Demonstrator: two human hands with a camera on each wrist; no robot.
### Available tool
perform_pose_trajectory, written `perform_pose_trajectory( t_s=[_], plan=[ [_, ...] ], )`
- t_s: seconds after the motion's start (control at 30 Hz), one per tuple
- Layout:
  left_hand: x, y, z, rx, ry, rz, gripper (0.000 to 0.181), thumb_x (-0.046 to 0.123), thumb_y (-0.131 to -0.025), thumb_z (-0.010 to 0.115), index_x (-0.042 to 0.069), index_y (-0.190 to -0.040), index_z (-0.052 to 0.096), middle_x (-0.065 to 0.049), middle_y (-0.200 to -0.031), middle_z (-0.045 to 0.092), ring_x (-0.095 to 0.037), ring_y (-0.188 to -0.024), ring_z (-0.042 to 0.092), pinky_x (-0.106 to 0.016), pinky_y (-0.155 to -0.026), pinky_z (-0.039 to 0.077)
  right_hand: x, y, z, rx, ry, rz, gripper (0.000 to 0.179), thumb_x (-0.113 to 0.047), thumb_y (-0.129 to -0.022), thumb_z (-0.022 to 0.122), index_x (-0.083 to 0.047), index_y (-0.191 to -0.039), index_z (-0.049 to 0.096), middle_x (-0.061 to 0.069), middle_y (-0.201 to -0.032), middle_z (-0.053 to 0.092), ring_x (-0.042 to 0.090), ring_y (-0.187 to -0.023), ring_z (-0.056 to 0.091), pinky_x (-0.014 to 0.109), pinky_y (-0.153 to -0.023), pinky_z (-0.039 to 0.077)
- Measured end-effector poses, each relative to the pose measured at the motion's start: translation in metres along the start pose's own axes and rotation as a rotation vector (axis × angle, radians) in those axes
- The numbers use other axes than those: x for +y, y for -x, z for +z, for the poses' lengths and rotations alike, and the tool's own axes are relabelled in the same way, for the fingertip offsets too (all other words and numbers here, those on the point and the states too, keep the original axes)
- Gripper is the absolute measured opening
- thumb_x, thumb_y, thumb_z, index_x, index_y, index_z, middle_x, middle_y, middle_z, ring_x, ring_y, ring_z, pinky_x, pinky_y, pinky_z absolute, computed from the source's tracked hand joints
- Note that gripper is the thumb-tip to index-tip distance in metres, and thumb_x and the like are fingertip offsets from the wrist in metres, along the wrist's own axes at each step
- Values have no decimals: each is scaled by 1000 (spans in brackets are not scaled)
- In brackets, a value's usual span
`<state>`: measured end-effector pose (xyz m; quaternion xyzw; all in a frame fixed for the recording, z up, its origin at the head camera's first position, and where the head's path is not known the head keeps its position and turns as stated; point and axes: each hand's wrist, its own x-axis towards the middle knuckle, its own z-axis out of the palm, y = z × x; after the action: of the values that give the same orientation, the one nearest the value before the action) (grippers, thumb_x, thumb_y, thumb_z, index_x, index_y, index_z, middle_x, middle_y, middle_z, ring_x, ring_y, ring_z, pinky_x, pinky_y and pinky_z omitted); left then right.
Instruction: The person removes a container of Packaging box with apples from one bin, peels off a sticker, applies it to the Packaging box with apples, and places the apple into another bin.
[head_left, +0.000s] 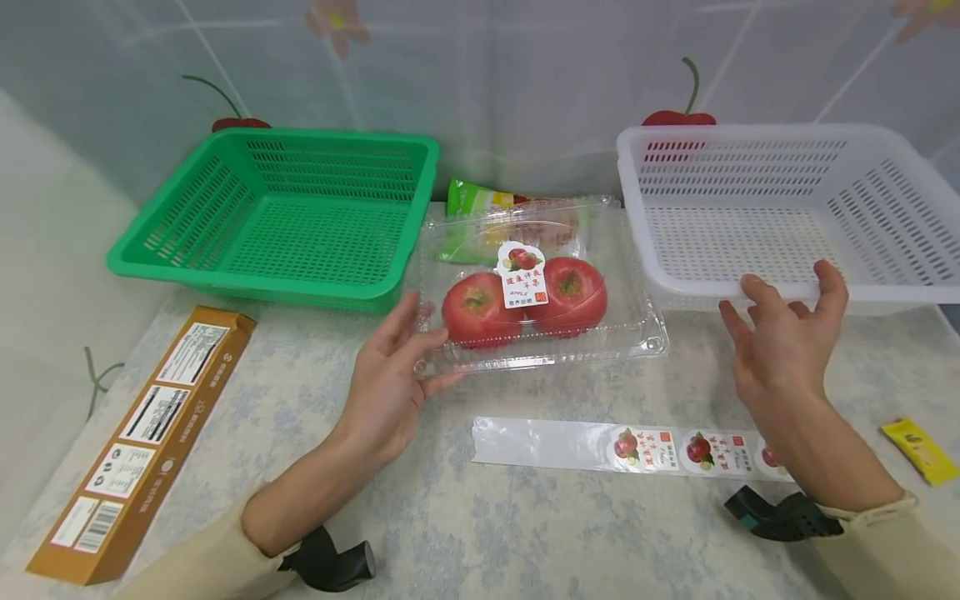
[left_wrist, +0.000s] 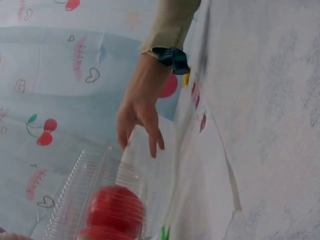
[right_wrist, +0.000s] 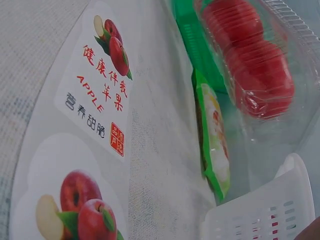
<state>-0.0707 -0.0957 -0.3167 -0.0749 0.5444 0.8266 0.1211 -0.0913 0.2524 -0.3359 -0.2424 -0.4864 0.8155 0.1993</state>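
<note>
My left hand (head_left: pixel 390 379) grips the left front corner of a clear plastic clamshell box (head_left: pixel 615 337), thumb on top and fingers along its side and underneath. Two red apples (head_left: pixel 567 287) show inside, and an apple label (head_left: pixel 522 279) sits on the lid. In the left wrist view the apples (left_wrist: pixel 115 212) show through the ribbed plastic. My right hand (head_left: pixel 787 342), fingers spread and slightly bent, is at the front rim of a white basket (head_left: pixel 750 292); whether it touches the rim I cannot tell. Below lies a strip of apple stickers (head_left: pixel 540 443).
A green basket (head_left: pixel 270 283) stands at the back left. Behind the clear box lies a green snack bag (head_left: pixel 468 200), also seen in the right wrist view. A long brown carton (head_left: pixel 142 442) lies at left, a small yellow packet (head_left: pixel 921 450) at right. A printed curtain (head_left: pixel 525 83) hangs behind.
</note>
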Motion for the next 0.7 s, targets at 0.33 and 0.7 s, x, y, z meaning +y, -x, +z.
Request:
perform_pose_trajectory(
  t_s=[0.33,0.7],
  plan=[
    [22,-23,49,-2,109,102,71,3,-96,57,18,-158,25,3,-157,28,-18,-134,41,-41,-79,56,-1,0,1,-3,-10,18,78,-9,-87,75,-42,-142,30,-4,-144,36,18,-127,46,37,-104,39],
    [24,-66,146,-50,284,104,68,4,-94,64,18,-154,36,6,-153,37,-17,-138,39,-45,-76,57,1,0,3,21,14,13,80,-12,-86,77,-43,-143,29,-5,-144,35,18,-129,45,35,-103,40]
  ],
)
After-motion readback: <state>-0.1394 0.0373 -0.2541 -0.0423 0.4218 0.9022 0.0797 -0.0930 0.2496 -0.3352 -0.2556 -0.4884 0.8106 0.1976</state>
